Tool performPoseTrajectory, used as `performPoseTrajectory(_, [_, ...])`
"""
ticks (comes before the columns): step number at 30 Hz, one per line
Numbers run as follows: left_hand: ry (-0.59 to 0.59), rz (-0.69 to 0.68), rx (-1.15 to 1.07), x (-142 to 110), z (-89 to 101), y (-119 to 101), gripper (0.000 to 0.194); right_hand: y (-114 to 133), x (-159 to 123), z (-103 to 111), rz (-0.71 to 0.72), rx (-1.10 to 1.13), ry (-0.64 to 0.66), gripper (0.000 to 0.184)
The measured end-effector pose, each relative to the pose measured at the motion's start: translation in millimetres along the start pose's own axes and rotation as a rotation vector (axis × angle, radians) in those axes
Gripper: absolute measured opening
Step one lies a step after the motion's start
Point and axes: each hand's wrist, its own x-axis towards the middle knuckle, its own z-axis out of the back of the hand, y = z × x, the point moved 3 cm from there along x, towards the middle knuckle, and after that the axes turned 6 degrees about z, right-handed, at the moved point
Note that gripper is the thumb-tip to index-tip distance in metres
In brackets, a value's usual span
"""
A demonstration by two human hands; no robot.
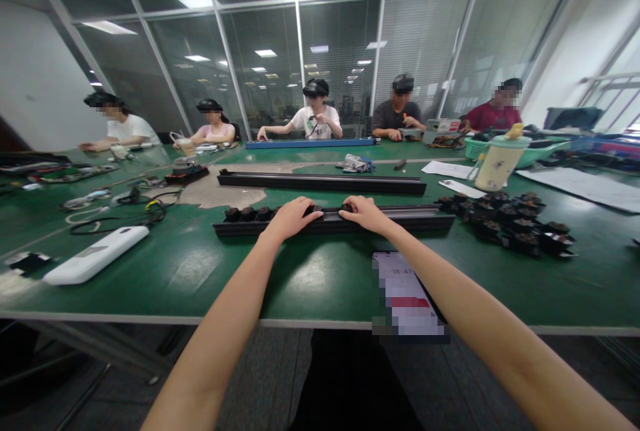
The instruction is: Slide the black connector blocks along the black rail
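Observation:
A long black channel rail [400, 223] lies across the green table in front of me. Several small black parts [247, 214] sit in a row in its left end. My left hand [294, 216] is on the rail just right of that row, its fingers curled over another black part [315, 209]. To the right, my right hand [369, 214] has its fingers closed around a small black part [348, 207] at the rail. A short stretch of bare channel shows between the hands. The fingers partly hide both parts, whose kind I cannot tell.
A heap of similar black parts [520, 221] lies right of the rail. Behind it is a second black rail [320, 182]. A phone [407, 291] lies under my right forearm, a white device [97, 254] at left. Several people sit across the table.

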Motion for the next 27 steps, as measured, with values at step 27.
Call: performPoseTrajectory(27, [0.009,0.0,0.004,-1.3,1.4,-1.9,0.041,1.1,-1.5,0.9,-0.015,-0.013,-0.002,0.021])
